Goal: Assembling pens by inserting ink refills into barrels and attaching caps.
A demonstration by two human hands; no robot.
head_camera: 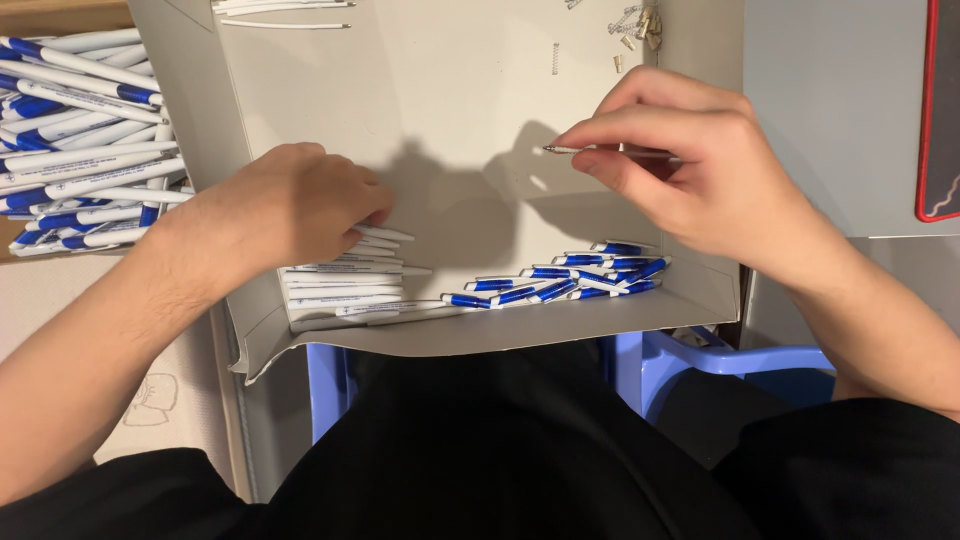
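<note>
progress, judged from the layout: a large heap of finished white-and-blue plastic pens (80,130) sits outside the tray at about 9 o'clock, so many units look done. inside the shallow grey cardboard tray (450,90) much is left: a row of white pen barrels (345,290) at 7 o'clock, a cluster of short blue pen sections (570,278) at 5 o'clock, a few thin white refill tubes (285,12) at 11 o'clock, and a small scatter of springs and brass-coloured tips (635,28) at 1 o'clock. no half-built pen lies in view, so the current unit appears to be at an early stage.

left hand (290,205): forearm enters from 8 o'clock, palm down, knuckles up. fingers curled over the top end of the white barrels, touching them; the grip looks closed loosely on one or more barrels, but the fingertips are hidden under the hand, so which barrel cannot be told.

right hand (690,165): forearm enters from 4 o'clock, wrist bent inward, held above the tray floor at about 2 o'clock. thumb and forefinger pressed together, pinching a thin refill with a metal tip (562,149); tip points toward 9 o'clock, the rest is hidden in the hand. remaining fingers folded under.

hands are well apart; their shadows fall on the bare tray floor between them.
</note>
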